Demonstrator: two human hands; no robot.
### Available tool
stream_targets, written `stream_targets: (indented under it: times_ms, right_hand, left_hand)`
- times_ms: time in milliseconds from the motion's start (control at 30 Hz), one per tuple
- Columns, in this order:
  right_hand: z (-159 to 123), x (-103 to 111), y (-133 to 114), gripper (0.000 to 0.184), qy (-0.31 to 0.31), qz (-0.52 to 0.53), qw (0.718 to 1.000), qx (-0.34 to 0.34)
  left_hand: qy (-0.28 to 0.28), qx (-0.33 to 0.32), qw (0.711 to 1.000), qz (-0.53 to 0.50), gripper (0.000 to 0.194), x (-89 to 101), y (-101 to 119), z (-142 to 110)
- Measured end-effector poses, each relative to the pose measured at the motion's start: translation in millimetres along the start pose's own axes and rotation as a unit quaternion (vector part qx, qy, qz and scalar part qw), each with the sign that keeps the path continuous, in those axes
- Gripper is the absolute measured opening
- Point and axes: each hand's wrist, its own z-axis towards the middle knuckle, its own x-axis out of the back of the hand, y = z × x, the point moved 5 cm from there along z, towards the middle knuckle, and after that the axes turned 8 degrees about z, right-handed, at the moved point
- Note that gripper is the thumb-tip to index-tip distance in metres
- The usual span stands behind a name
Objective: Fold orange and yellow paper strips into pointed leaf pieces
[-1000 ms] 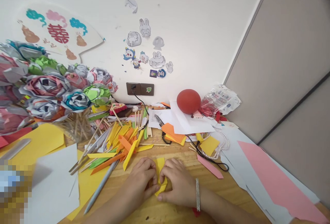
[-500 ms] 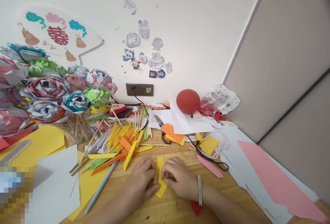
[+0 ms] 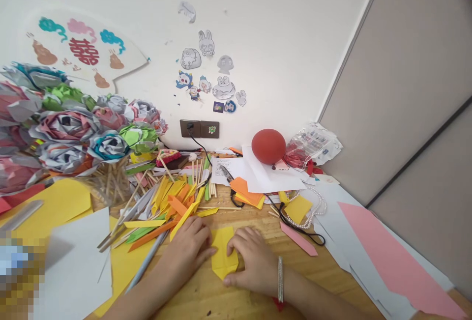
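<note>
A creased piece of yellow paper [image 3: 223, 253] with a pointed lower end lies on the wooden table between my hands. At its left edge, my left hand [image 3: 190, 248] has its fingers curled and its thumb against the paper. My right hand [image 3: 254, 261] grips the right side, index finger on top and thumb by the lower slanted edge. A bracelet [image 3: 280, 278] is on the right wrist, and a bit of something red shows below it. Just beyond my left hand lies a pile of folded yellow and orange paper strips [image 3: 179, 204].
Paper flowers [image 3: 68, 126] stand at the left, near white paper [image 3: 75, 261] and a grey pen-like stick [image 3: 147, 261]. Scissors [image 3: 226, 172], orange paper [image 3: 247, 191] and a red balloon [image 3: 268, 146] lie at the back. A pink strip [image 3: 298, 239] and large pink paper [image 3: 398, 256] are right.
The yellow paper has gone from a narrow folded strip to a wider opened piece. My left hand has moved left and slightly up, away from the right hand.
</note>
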Motion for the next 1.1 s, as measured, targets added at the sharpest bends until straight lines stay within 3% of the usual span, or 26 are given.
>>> stream_targets:
  times_ms: [33,167,267,467,567,633,800,933,1100]
  right_hand:
    - [0.3,1.0,1.1,0.05,-0.008,0.004,1.0,0.006]
    - [0.9,11.9,5.1,0.047,-0.076,0.044,0.995,0.054]
    - [1.9,29.0,13.0,0.045,-0.09,0.056,0.993,0.059]
    - [7.2,52.8,34.0,0.037,0.013,0.011,1.0,0.004]
    - [6.0,55.5,26.0,0.033,0.062,-0.014,0.997,0.037]
    - [2.9,51.9,13.0,0.032,0.056,-0.023,0.994,0.09]
    - [-7.7,25.8,-12.9,0.038,-0.026,-0.045,0.972,0.23]
    - [-7.9,13.8,-10.8,0.026,-0.021,-0.101,0.959,0.262]
    - [-4.5,14.3,-8.0,0.009,-0.012,-0.197,0.941,0.273]
  left_hand:
    - [0.012,-0.021,1.0,0.003,0.004,1.3,-1.5,0.4]
    - [0.008,-0.155,0.988,0.02,0.032,-0.2,4.9,-2.0]
    - [-0.015,-0.194,0.98,0.048,0.035,1.5,13.5,-6.6]
    - [-0.059,-0.183,0.981,0.015,0.043,17.9,31.0,-16.5]
    - [-0.072,-0.143,0.987,0.007,0.045,16.2,33.0,-16.7]
    - [-0.077,-0.105,0.991,-0.015,0.046,10.9,32.0,-14.9]
    - [-0.06,-0.064,0.992,-0.088,0.056,-4.1,26.4,-10.8]
    - [-0.037,-0.054,0.989,-0.136,0.045,-7.6,15.7,-9.8]
    - [-0.076,-0.095,0.974,-0.191,0.031,-6.0,14.4,-9.1]
